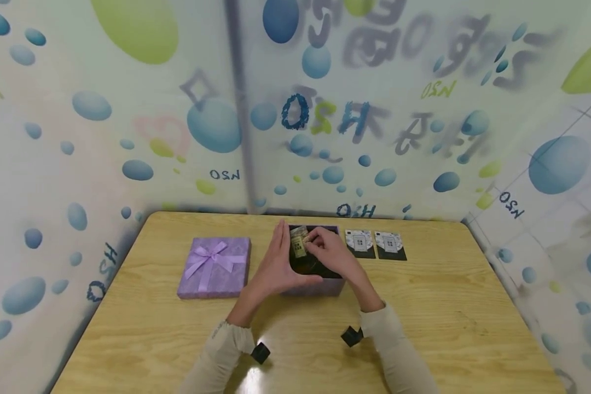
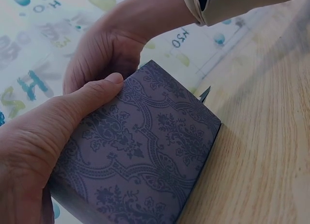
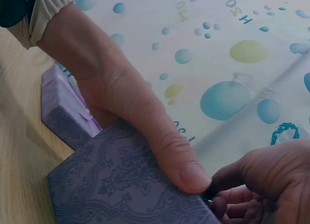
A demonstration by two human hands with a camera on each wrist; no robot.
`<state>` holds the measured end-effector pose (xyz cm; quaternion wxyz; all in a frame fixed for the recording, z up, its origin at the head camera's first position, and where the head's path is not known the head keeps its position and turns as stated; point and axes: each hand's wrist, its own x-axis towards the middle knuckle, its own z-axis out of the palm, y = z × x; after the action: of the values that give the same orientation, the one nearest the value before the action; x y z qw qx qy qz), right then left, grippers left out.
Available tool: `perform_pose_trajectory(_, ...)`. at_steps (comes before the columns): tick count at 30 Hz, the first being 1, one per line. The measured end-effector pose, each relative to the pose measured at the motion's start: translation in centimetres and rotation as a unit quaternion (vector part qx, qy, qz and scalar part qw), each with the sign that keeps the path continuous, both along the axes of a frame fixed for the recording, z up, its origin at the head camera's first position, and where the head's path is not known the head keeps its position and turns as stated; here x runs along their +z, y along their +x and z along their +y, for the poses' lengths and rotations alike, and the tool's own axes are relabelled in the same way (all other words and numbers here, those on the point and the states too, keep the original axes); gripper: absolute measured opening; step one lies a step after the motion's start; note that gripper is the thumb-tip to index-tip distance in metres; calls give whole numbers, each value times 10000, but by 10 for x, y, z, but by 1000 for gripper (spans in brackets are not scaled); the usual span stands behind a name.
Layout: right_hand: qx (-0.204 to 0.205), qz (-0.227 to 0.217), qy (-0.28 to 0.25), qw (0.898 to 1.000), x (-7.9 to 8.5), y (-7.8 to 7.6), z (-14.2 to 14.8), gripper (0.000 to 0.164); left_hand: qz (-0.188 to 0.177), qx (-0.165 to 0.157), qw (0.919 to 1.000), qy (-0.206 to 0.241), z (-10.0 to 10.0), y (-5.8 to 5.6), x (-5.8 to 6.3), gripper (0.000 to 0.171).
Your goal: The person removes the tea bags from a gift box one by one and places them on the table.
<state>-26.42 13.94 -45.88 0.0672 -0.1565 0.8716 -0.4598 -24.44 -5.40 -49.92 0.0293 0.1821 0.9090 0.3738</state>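
A purple patterned gift box (image 1: 320,287) stands lidless near the far side of the table, with dark contents. My left hand (image 1: 274,262) holds its left side, fingers straight along that side and thumb along the front rim. In the right wrist view that thumb (image 3: 179,156) lies over the patterned front of the box. My right hand (image 1: 331,253) reaches into the opening, where its curled fingers and thumb pinch at a small gold packet (image 1: 298,246) with dark print. The box wall hides the packet in both wrist views.
Left of the box lies its purple lid (image 1: 189,284) with a ribbon bow. Two flat black-and-white square packets (image 1: 360,244) (image 1: 390,246) lie side by side to the right. A wall with blue and green dots rises behind the wooden table (image 1: 448,306).
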Motion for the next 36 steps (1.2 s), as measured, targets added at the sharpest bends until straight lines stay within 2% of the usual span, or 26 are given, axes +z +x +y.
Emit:
perform_pose_trajectory(7, 143, 23, -178, 9997, 9, -1, 13, 19, 90, 1, 10000, 20, 1, -1, -2, 153)
perform_pose_trajectory(19, -100, 54, -67, 9999, 20, -2, 35, 20, 126, 8, 9999, -50, 1, -2, -2, 153)
perform_pose_trajectory(26, -197, 56, -166, 9997, 21, -5, 44, 20, 66, 52, 10000, 4, 1, -3, 0, 154)
perform_pose_trajectory(36, -413, -321, -345, 9980, 17, 1, 59, 23, 8, 45, 10000, -46, 0, -2, -1, 154)
